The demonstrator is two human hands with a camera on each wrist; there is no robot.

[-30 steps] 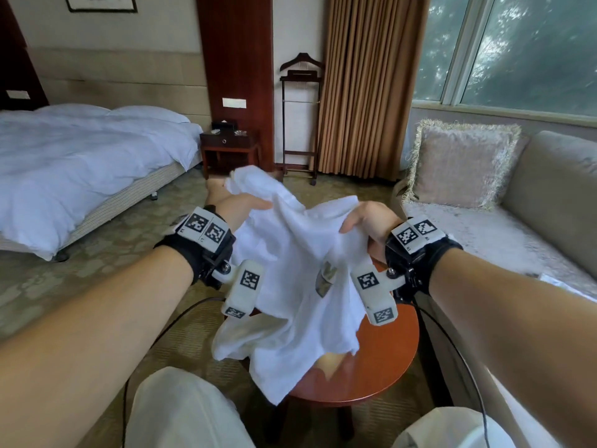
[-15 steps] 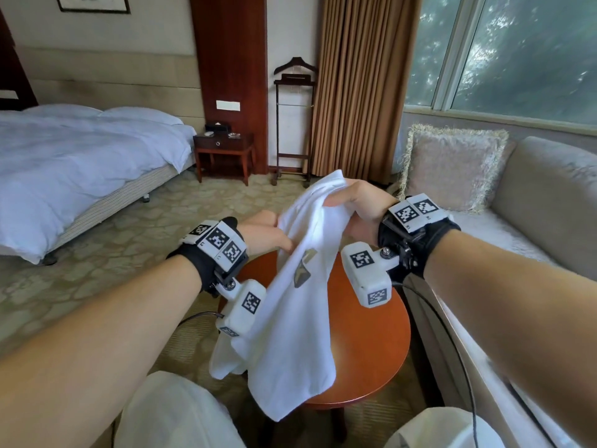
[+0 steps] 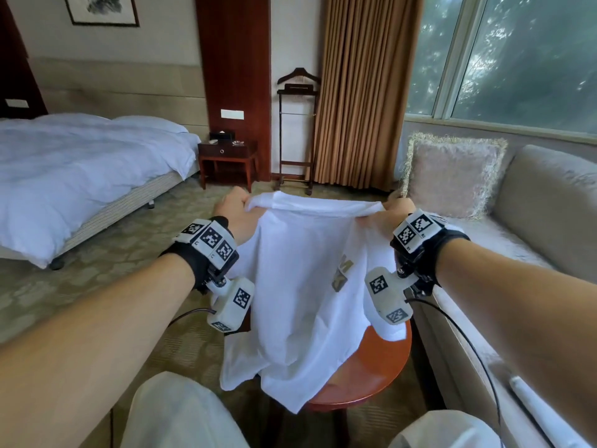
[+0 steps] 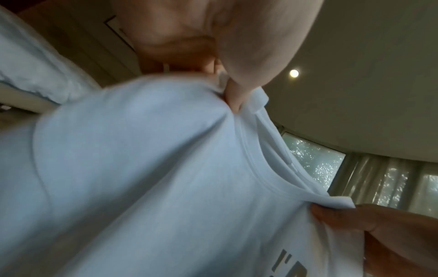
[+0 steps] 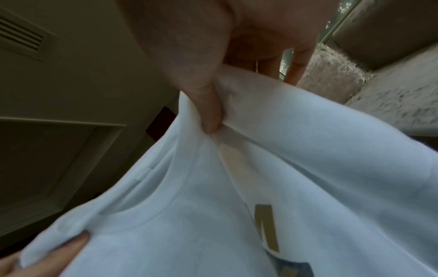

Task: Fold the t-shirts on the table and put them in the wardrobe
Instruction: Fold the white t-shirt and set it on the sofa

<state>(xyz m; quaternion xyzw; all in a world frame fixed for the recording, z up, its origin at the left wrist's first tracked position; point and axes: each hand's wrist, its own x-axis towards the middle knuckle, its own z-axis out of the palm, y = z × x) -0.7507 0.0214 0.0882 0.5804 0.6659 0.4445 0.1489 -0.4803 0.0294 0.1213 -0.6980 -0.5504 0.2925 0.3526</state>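
Above the round table [image 3: 381,367], white t-shirt [image 3: 303,286] stretched between left hand [image 3: 237,210] and right hand [image 3: 400,206], both pinching its shoulders

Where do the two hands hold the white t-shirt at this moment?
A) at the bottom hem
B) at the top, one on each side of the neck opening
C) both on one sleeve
B: the left hand and the right hand pinch the white t-shirt at its top, either side of the collar.

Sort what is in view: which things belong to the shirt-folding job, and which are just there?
Job: white t-shirt, left hand, right hand, both gripping its top edge; round table.

Just there: bed, nightstand, valet stand, curtain, cushion, sofa.
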